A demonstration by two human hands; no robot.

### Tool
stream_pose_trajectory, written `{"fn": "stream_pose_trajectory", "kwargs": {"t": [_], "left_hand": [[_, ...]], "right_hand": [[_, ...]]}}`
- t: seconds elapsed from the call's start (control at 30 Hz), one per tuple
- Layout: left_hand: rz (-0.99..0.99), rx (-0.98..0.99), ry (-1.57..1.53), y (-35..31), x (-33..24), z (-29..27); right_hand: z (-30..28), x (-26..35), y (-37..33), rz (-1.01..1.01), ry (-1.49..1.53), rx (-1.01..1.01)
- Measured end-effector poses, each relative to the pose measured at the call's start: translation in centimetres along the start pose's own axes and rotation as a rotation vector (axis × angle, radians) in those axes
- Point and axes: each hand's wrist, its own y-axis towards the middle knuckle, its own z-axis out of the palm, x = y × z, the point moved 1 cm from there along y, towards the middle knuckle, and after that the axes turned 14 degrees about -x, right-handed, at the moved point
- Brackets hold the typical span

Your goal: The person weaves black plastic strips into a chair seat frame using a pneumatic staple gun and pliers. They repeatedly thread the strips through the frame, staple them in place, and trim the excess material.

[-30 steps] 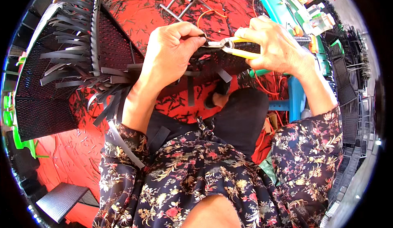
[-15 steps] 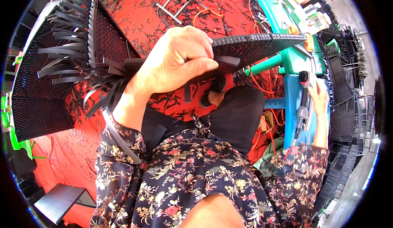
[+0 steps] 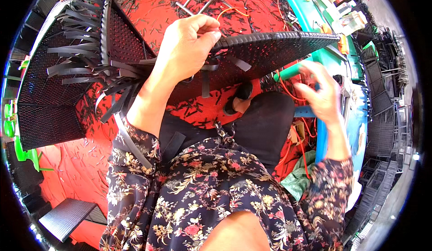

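A black woven panel (image 3: 274, 53) with a strip-wrapped rim stands tilted before me, its far right end by the green table. My left hand (image 3: 185, 48) is closed in a pinch at the rim's left end; what lies between thumb and fingers is too small to make out. Short loose black strips (image 3: 205, 84) hang from the panel below it. More strip ends (image 3: 119, 71) bunch behind my left wrist. On the right, my right hand (image 3: 321, 91) is raised with fingers apart and nothing in them, slightly blurred. It hovers between the panel and the blue stool (image 3: 357, 129).
Black strip scraps litter the red floor covering (image 3: 63, 179). Woven panels with a fringe of strips (image 3: 83, 39) stand at left. Containers and small items lie on the green table (image 3: 294, 5). A red hose (image 3: 306, 156) trails past a green cloth (image 3: 299, 179). Dark frames are stacked far right.
My right hand has let go of the air tool on the blue stool and moved left and up toward the panel. My left hand has moved up and left, exposing more of the panel.
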Motion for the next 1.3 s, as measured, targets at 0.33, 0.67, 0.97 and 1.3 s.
{"fn": "stream_pose_trajectory", "kwargs": {"t": [0.33,0.67,0.97,1.3], "left_hand": [[0.378,0.056,0.400,-0.9,-0.3,0.9],[0.437,-0.023,0.503,-2.5,-1.5,0.4],[0.537,-0.165,0.449,-3.5,-1.8,1.4],[0.495,-0.143,0.543,-3.9,-2.7,1.1]], "right_hand": [[9.4,6.5,4.5,-0.498,0.398,-0.080],[10.2,8.2,2.6,0.324,1.072,-0.148],[7.3,10.2,4.9,0.216,0.947,-0.059],[10.8,9.0,12.4,-0.126,0.407,0.140]]}}
